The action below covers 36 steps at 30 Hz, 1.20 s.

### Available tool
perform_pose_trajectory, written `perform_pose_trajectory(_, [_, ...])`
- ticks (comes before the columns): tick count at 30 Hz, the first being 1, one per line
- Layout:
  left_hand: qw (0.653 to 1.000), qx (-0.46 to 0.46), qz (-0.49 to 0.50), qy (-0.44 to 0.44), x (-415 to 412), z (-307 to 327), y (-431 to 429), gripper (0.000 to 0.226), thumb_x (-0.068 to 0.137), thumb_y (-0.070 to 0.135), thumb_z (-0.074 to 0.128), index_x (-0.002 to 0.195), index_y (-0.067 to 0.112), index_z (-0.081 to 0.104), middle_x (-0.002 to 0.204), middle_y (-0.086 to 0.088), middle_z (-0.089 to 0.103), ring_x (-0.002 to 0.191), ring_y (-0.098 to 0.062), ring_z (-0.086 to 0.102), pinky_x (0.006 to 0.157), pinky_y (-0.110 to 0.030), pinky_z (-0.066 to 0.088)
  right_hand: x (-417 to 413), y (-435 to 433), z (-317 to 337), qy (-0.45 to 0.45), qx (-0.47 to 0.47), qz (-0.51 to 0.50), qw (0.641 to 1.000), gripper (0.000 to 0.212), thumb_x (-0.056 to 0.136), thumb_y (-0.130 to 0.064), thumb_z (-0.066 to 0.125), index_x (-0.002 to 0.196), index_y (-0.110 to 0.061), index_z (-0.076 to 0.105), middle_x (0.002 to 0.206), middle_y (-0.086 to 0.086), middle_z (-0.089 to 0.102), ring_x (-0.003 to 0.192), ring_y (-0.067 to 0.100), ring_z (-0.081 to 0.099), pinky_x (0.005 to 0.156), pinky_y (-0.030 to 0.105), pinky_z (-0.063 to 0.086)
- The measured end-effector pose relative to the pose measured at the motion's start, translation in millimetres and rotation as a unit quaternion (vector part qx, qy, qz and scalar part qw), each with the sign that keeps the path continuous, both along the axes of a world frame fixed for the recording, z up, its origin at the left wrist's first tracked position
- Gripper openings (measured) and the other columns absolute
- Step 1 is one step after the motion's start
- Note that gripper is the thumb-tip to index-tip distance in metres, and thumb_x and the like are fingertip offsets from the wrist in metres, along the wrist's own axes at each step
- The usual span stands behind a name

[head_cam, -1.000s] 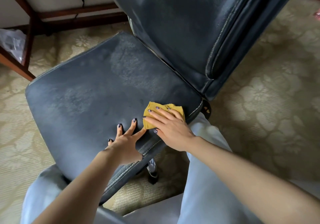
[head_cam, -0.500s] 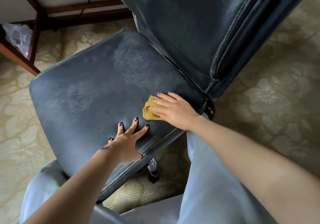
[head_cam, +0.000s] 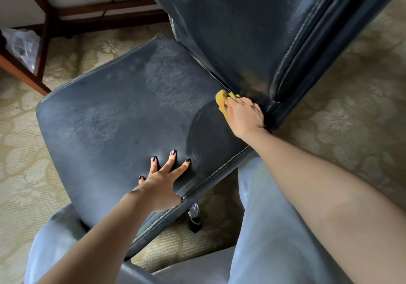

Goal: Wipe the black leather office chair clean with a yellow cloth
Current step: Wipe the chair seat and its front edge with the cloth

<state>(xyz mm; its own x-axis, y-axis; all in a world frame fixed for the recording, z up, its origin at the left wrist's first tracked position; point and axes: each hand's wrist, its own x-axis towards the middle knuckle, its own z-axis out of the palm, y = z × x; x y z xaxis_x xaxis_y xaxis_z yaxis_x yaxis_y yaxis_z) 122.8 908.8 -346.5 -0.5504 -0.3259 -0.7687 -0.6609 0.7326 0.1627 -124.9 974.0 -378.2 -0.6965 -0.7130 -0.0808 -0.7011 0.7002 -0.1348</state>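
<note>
Change since 1 s ago, left to right:

- left hand [head_cam: 162,180] hasn't moved. It's flat on the seat [head_cam: 105,116] near the stitched side edge, fingers straight and spread, holding nothing, just bracing the chair.
- dark wiped swath [head_cam: 211,134] now runs from beside that hand back toward the rear of the seat. It's clean against the grey dusty film on the rest of the cushion.
- yellow cloth [head_cam: 221,99] has gone from the near edge, right by the left thumb, to the rear corner, where it touches the crease between seat and backrest [head_cam: 230,33].
- right hand [head_cam: 245,116] went with it. Its fingers are curled over the bunched cloth and press it into the crease, and most of the cloth is hidden under the palm.

Read: 1 stroke done, roughly 1 strip of the seat clean. The big dusty patches centre and left are untouched, and the backrest looks dusty too. Early in the job.

Orientation: the chair faces frame-left and is viewed from its side. The seat's long axis runs lower-left to upper-right, with the backrest rising at the upper-right end. The cloth's visible strip runs steeply, top to bottom, along the hand's left edge.
</note>
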Motion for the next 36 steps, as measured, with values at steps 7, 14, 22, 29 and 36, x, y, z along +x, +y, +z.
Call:
perform_pose_trajectory(7, [1.000, 0.015, 0.005, 0.009, 0.1, 1.1, -2.4, 0.089, 0.088, 0.025, 0.053, 0.143, 0.054, -0.010, 0.151, 0.020, -0.029, 0.143, -0.031, -0.021, 0.111, -0.059, 0.020, 37.5, -5.8, -5.8, -0.078, -0.006, -0.026, 0.997, 0.055, 0.100, -0.044, 0.035, 0.150, -0.027, 0.018, 0.159, 0.005, 0.013, 0.144, 0.025, 0.015, 0.111, 0.040, 0.022])
perform_pose_trajectory(14, [1.000, 0.018, 0.008, 0.023, 2.2, 0.9, -1.8, 0.087, 0.088, 0.027, 0.053, 0.143, 0.054, -0.009, 0.152, 0.020, -0.027, 0.143, -0.031, -0.021, 0.111, -0.060, 0.020, 87.1, 13.5, -10.2, -0.037, -0.046, 0.102, 0.993, 0.049, 0.098, -0.029, 0.045, 0.146, -0.026, 0.033, 0.154, 0.005, 0.029, 0.139, 0.026, 0.029, 0.105, 0.039, 0.030])
perform_pose_trajectory(22, [0.985, 0.004, 0.034, 0.167, 20.0, -2.5, -2.8, 0.069, 0.088, 0.019, 0.055, 0.145, 0.042, 0.025, 0.159, 0.010, 0.002, 0.146, -0.032, -0.005, 0.112, -0.053, 0.024, 126.6, 54.5, -23.1, -0.032, -0.098, 0.185, 0.977, 0.056, 0.083, -0.024, 0.061, 0.137, -0.029, 0.047, 0.142, 0.008, 0.048, 0.127, 0.028, 0.049, 0.094, 0.041, 0.045])
perform_pose_trajectory(29, [0.978, -0.107, 0.108, 0.144, 35.1, -0.5, -22.1, 0.066, 0.091, 0.031, 0.055, 0.146, 0.043, 0.020, 0.159, 0.002, 0.002, 0.145, -0.034, 0.007, 0.107, -0.054, 0.032, 117.9, 59.3, -29.0, 0.037, -0.080, 0.301, 0.950, 0.067, 0.084, -0.006, 0.046, 0.138, -0.045, 0.041, 0.146, 0.017, 0.039, 0.135, 0.034, 0.037, 0.100, 0.042, 0.040])
perform_pose_trajectory(36, [0.992, -0.087, 0.080, 0.036, 38.0, -16.2, -30.8, 0.064, 0.091, 0.061, 0.033, 0.138, 0.057, -0.011, 0.158, -0.007, -0.012, 0.139, -0.050, 0.001, 0.109, -0.059, 0.024, 67.6, 3.1, -16.9, 0.007, -0.100, 0.349, 0.932, 0.040, 0.086, -0.023, 0.048, 0.123, -0.032, 0.063, 0.129, 0.017, 0.057, 0.121, 0.032, 0.055, 0.097, 0.045, 0.045])
